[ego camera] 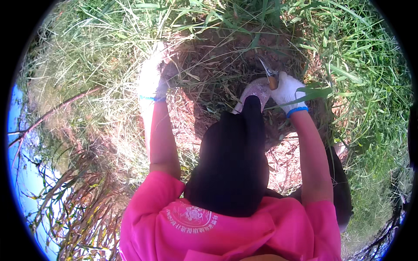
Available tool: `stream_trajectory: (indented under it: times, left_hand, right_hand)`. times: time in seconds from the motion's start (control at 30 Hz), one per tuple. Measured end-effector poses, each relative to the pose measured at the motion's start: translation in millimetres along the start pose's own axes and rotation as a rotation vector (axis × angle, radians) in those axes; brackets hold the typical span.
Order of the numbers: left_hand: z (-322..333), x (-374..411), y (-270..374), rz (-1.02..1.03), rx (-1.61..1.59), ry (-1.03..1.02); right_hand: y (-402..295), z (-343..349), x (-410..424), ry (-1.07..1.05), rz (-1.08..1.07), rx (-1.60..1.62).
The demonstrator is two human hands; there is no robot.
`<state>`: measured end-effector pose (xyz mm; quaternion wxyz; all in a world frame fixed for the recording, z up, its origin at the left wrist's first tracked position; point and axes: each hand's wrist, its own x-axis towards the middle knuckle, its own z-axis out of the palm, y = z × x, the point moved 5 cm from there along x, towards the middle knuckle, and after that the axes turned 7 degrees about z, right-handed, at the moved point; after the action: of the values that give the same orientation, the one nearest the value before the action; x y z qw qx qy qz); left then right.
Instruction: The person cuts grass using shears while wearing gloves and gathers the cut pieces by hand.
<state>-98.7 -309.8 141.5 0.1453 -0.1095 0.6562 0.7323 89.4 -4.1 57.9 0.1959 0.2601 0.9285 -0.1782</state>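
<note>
My right hand [287, 91], in a white knitted glove with a blue cuff, is closed around an orange-brown handle [272, 83]. A metal blade-like part [266, 68] of this hand tool points up and left over shaded soil; its exact kind is unclear. My left hand [153, 76], in a matching glove, lies among grass stems at the left. Strong glare washes it out, so its fingers and anything in them cannot be made out. Between the hands lies cut or flattened grass [215, 81] on dark soil. A light mesh shoe [256, 91] stands close beside my right hand.
Tall green grass [362, 65] surrounds the patch at the top and right. A bare woody branch [55, 111] slants in at the left. Dry, long-leaved plants [78, 202] stand at the lower left. My black-clad knee [232, 163] rises between my arms.
</note>
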Motion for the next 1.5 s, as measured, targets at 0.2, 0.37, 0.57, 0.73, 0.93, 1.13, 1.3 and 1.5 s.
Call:
stream_trajectory:
  times: [0.2,0.37,0.57,0.73,0.93,1.13,1.3,1.5]
  left_hand:
    - [-53,-37,90,0.097,-0.051,0.246]
    - [-90,-81,144,0.234,-0.278,0.256]
    - [-103,-170,227,0.378,-0.189,0.236]
    - [-129,-236,306,0.636,-0.244,0.124]
    - [-190,-314,360,0.804,-0.191,0.237]
    - [-256,-359,299,0.824,-0.218,0.748]
    - [-305,-367,122,0.273,-0.083,0.751]
    - [-409,-452,-163,-0.784,0.152,0.474]
  right_hand:
    - [46,-61,-59,-0.045,0.125,-0.098]
    - [82,-148,-120,0.167,0.066,-0.258]
    - [121,-229,-209,0.471,0.13,-0.182]
    - [154,-251,-255,0.526,0.343,0.005]
    - [200,-252,-273,0.558,0.436,0.026]
    - [222,-258,-293,0.592,0.473,-0.01]
    - [219,-232,-290,0.513,0.451,0.025]
    - [223,-244,-298,0.496,0.449,-0.037]
